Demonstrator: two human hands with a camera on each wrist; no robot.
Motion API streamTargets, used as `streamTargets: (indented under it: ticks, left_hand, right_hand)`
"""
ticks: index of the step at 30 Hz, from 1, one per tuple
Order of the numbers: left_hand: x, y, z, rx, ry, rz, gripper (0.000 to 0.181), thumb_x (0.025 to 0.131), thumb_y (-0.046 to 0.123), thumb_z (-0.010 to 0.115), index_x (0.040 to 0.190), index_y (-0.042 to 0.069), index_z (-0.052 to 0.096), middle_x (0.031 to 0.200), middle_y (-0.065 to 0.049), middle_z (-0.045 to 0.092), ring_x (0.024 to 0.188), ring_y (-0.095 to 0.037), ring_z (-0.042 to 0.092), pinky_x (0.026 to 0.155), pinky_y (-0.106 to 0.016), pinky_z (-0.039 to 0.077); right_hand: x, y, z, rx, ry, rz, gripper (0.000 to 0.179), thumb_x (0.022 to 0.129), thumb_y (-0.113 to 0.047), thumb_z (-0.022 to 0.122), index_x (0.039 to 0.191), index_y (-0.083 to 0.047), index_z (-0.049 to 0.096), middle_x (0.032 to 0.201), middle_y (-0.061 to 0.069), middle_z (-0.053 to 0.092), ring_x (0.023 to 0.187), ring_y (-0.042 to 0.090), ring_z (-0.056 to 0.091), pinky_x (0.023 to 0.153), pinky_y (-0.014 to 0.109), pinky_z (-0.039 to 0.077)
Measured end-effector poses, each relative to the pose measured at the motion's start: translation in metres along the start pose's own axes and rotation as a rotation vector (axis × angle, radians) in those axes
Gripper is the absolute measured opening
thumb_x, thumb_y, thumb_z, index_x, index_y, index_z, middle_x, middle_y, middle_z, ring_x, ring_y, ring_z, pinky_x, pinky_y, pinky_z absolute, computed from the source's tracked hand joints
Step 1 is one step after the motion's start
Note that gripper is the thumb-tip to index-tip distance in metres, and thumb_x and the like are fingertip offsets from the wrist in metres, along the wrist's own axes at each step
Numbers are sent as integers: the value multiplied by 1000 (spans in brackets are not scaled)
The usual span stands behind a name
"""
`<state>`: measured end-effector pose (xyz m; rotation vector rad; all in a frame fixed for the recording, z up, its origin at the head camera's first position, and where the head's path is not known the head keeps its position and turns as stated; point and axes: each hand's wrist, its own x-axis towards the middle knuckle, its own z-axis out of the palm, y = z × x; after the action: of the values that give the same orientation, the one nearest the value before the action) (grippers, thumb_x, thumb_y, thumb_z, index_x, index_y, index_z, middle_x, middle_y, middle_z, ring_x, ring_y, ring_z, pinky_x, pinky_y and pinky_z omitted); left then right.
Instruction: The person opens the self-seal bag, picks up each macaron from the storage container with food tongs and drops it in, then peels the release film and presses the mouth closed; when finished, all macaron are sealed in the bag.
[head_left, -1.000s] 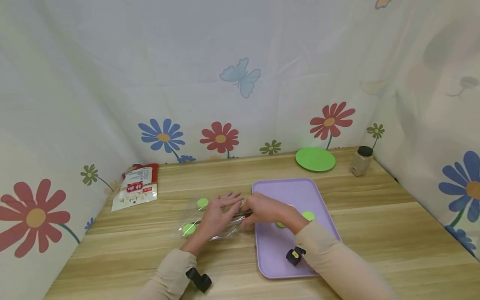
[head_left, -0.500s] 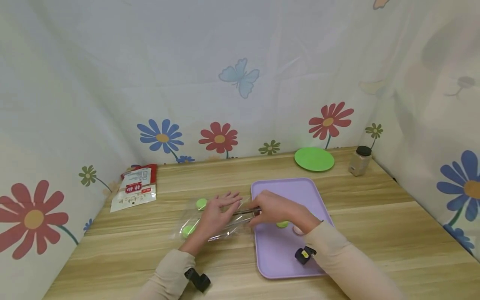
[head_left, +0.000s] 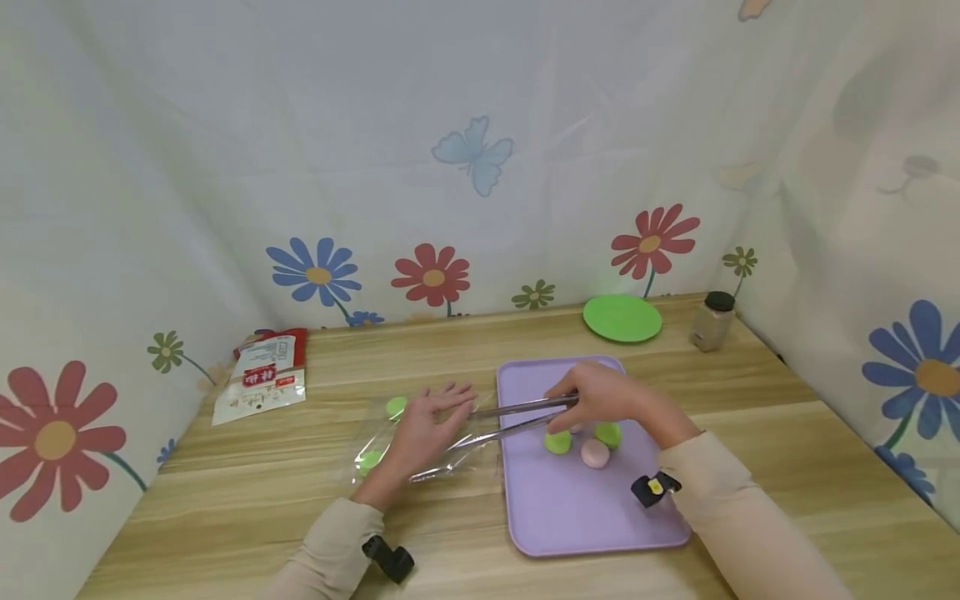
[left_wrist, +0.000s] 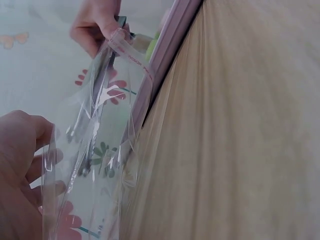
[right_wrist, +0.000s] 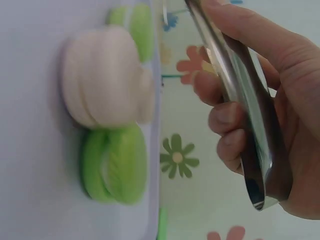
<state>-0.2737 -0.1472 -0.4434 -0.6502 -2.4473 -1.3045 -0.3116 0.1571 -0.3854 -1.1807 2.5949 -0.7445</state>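
- Landmark: the purple tray [head_left: 570, 517], lying on the desk [head_left: 450, 542].
- Right hand [head_left: 600, 396] is hovering over the tray's farther half; its grip is clamping the tongs [right_wrist: 252, 107] near the end where their two arms are meeting, fingers curling round the metal.
- Tongs are pointing left from that grip, long axis running crosswise over the tray's left rim and sloping slightly toward the person; their arms are standing apart.
- Far ends are lying left of the tray, showing through the clear bag [left_wrist: 107, 140]; cannot tell how much is sitting inside.
- Left hand [head_left: 427, 425] is resting at the bag, left of the tray, fingers spreading nearly straight.
- Nearer hand: right for the handle end, left for the bag.
- Key relation (judged): the tongs are lining up with the bag's mouth, which seems to be facing the tray.
- Green macarons [head_left: 557, 442] and a pink macaron [head_left: 595, 453] are sitting on the tray, near the right hand.
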Motion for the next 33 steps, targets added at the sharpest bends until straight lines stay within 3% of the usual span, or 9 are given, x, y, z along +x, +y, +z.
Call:
streamTargets:
  ticks: [6,13,21,24,29,33]
  left_hand:
    - [0,0,-3,8,12,5,24,96,17,69,116,5,75,129,-11,66,132,-34,51,119,-57,16]
    - [-2,1,-1,-11,13,-19,25,95,16,70,116,4,74,129,-12,65,133,-35,50,120,-56,15]
    - [-1,0,0,-12,22,-1,25,95,15,70,115,1,74,128,-12,66,131,-36,52,120,-57,16]
    - [-1,0,-1,-12,21,2,25,95,15,70,115,1,74,128,-12,66,131,-38,51,120,-57,16]
    - [-1,-1,-1,-2,18,-3,25,95,16,70,115,2,74,128,-12,66,131,-36,51,120,-56,17]
    - [-1,-1,-1,-4,18,-6,26,95,17,70,115,2,74,129,-12,66,132,-37,51,120,-55,16]
  right_hand:
    - [-18,13,-29,46,-66,24,23,82,-24,85,100,-11,78,73,-7,64,64,10,52,55,21,44]
    - [-49,30,-53,-14,-75,192,29,74,-23,90,99,-12,80,76,-9,66,67,9,54,59,25,49]
    - [-73,58,-68,5,-76,257,27,72,-22,90,95,-11,79,80,-6,70,70,12,58,65,28,54]
    - [-84,68,-72,0,-78,313,21,72,-21,90,87,-12,79,76,-5,69,69,13,56,64,29,51]
    - [-93,80,-75,-10,-79,388,23,72,-20,91,90,-10,80,79,-6,68,73,14,54,66,30,49]
    - [-92,84,-75,-1,-55,368,22,72,-14,89,91,-8,79,79,-5,68,74,14,54,68,30,50]
